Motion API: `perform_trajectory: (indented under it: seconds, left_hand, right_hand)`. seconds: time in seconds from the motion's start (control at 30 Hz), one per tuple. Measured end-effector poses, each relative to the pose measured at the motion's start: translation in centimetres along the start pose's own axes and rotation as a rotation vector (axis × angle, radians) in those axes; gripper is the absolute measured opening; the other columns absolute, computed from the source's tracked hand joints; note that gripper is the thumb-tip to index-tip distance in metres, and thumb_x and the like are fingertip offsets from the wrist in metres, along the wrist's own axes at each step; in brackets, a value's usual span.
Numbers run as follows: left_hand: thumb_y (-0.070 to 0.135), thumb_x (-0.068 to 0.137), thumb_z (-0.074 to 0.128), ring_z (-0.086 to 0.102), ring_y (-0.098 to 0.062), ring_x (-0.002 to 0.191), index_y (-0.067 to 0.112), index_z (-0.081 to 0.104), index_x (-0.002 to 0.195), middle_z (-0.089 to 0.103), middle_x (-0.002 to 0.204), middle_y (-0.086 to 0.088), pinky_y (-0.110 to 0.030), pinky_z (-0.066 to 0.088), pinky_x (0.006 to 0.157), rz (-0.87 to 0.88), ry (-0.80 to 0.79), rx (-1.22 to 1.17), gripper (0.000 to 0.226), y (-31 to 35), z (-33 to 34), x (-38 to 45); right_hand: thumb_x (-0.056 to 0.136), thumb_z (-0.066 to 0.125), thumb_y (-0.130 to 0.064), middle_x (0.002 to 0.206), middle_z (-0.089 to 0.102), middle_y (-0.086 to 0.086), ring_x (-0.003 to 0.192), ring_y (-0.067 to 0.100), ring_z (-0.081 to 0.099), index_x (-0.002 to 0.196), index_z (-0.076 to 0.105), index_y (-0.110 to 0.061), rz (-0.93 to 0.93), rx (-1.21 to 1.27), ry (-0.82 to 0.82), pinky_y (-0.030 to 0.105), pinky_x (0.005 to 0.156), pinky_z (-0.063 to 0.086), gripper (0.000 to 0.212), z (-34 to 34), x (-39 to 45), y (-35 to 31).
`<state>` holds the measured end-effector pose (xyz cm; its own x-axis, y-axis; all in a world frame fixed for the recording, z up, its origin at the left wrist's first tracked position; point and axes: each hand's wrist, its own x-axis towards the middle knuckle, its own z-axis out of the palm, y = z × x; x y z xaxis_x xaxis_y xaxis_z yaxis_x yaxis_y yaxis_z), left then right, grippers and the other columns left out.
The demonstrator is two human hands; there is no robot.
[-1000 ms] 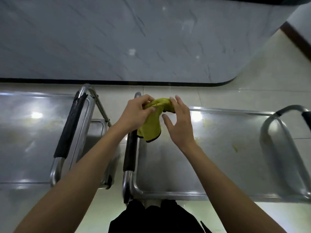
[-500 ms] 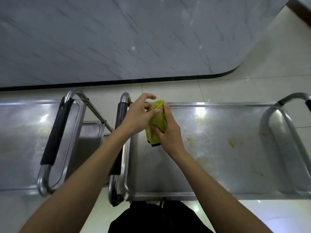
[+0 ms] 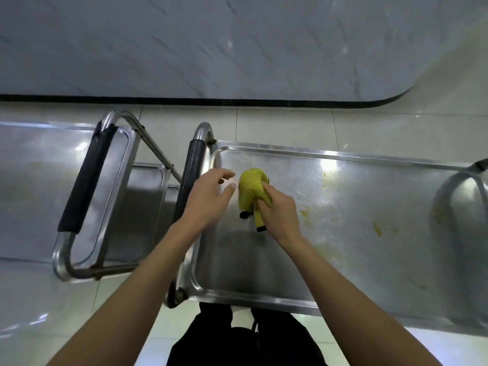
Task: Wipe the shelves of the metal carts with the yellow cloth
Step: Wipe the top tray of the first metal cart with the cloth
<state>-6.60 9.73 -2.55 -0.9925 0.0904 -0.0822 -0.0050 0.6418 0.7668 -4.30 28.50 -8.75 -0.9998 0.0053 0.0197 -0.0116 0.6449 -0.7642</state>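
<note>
A bunched yellow cloth [image 3: 250, 186] with black trim is gripped by my right hand [image 3: 277, 212] over the left part of the right metal cart's top shelf [image 3: 264, 254]. Yellowish smears [image 3: 377, 228] dirty that shelf to the right of the cloth. My left hand [image 3: 208, 199] hovers just left of the cloth, fingers loosely spread, holding nothing. A second metal cart [image 3: 34, 186] stands at the left, its top shelf shiny with faint stains.
Each cart has a tubular handle with a dark grip: the left cart's handle [image 3: 84, 180] and the right cart's handle [image 3: 190, 175] stand side by side. A grey marble wall [image 3: 211, 43] runs behind. Tiled floor lies around the carts.
My left hand has let go of the cloth and drawn away to the left. My right hand now holds the cloth alone and has lowered it toward the right cart's shelf.
</note>
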Motion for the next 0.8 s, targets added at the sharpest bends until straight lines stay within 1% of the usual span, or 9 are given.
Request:
perform_trajectory:
  seconds: [0.17,0.3,0.4,0.47,0.53,0.57,0.63,0.7,0.8]
  left_hand:
    - [0.025,0.096,0.061,0.058,-0.012,0.114,0.018,0.063,0.127,0.063,0.123,0.003,-0.038,0.049,0.101,-0.026,-0.004,0.115,0.031,-2.0,-0.2,-1.2]
    - [0.027,0.097,0.058,0.058,-0.014,0.114,0.018,0.061,0.128,0.062,0.123,0.002,-0.040,0.050,0.098,-0.010,0.002,0.175,0.032,-2.7,0.3,-1.1]
    - [0.030,0.098,0.056,0.056,-0.013,0.118,0.021,0.060,0.130,0.061,0.127,0.006,-0.037,0.049,0.099,-0.029,-0.027,0.213,0.033,-3.3,1.2,-1.0]
    - [0.032,0.097,0.056,0.053,-0.011,0.120,0.023,0.060,0.130,0.060,0.128,0.008,-0.029,0.045,0.097,-0.027,-0.047,0.255,0.034,-3.8,2.1,-0.6]
    - [0.032,0.097,0.056,0.053,-0.013,0.120,0.023,0.060,0.129,0.061,0.127,0.008,-0.027,0.042,0.094,-0.036,-0.068,0.285,0.034,-4.1,3.0,0.1]
    - [0.032,0.097,0.056,0.054,-0.015,0.119,0.022,0.061,0.128,0.062,0.126,0.007,-0.029,0.045,0.095,-0.051,-0.083,0.286,0.033,-4.3,3.5,0.5]
    - [0.029,0.096,0.055,0.055,-0.019,0.117,0.020,0.062,0.127,0.063,0.125,0.004,-0.038,0.048,0.097,-0.087,-0.109,0.296,0.032,-4.5,4.4,1.4]
    - [0.028,0.096,0.055,0.054,-0.022,0.118,0.019,0.063,0.125,0.064,0.124,0.002,-0.043,0.048,0.096,-0.118,-0.118,0.327,0.032,-4.6,5.1,2.2]
    - [0.030,0.096,0.053,0.044,-0.024,0.130,0.019,0.060,0.129,0.056,0.136,0.000,-0.049,0.043,0.103,-0.144,-0.130,0.412,0.036,-5.0,6.0,3.1]
  right_hand:
    - [0.089,0.062,-0.018,0.114,0.072,0.005,0.098,0.024,0.067,0.135,0.059,-0.022,0.027,0.007,-0.025,0.038,0.088,0.053,0.045,1.6,3.7,-0.4]
    - [0.090,0.062,-0.019,0.116,0.070,0.001,0.100,0.015,0.064,0.141,0.053,-0.026,0.050,0.064,0.011,0.021,0.087,0.048,0.052,2.7,6.8,-0.9]
    - [0.093,0.061,-0.020,0.122,0.068,0.008,0.106,0.026,0.063,0.146,0.047,-0.022,0.100,0.022,-0.019,0.030,0.090,0.049,0.055,3.4,8.0,0.2]
    - [0.094,0.059,-0.019,0.129,0.063,0.012,0.112,0.030,0.060,0.148,0.042,-0.018,0.115,-0.013,-0.032,0.033,0.094,0.046,0.057,3.7,8.2,1.1]
    - [0.094,0.056,-0.015,0.148,0.046,0.013,0.131,0.031,0.045,0.152,0.033,-0.011,0.087,-0.068,-0.095,0.034,0.108,0.036,0.062,4.0,8.1,1.9]
    - [0.095,0.053,-0.014,0.157,0.031,0.013,0.141,0.032,0.033,0.153,0.028,-0.010,0.069,-0.120,-0.130,0.037,0.114,0.028,0.064,4.1,7.8,2.2]
    - [0.093,0.051,-0.011,0.164,0.011,0.011,0.150,0.032,0.012,0.155,0.022,-0.013,0.018,-0.316,-0.132,0.046,0.119,0.021,0.068,4.1,7.3,2.8]
    - [0.089,0.050,-0.007,0.165,0.006,0.008,0.152,0.029,0.005,0.155,0.022,-0.017,-0.069,-0.534,-0.124,0.052,0.118,0.018,0.072,3.8,7.1,3.2]
    - [0.093,0.048,-0.010,0.166,0.003,0.006,0.153,0.028,0.001,0.156,0.019,-0.015,-0.250,-0.632,-0.210,0.052,0.120,0.014,0.069,3.2,8.0,3.8]
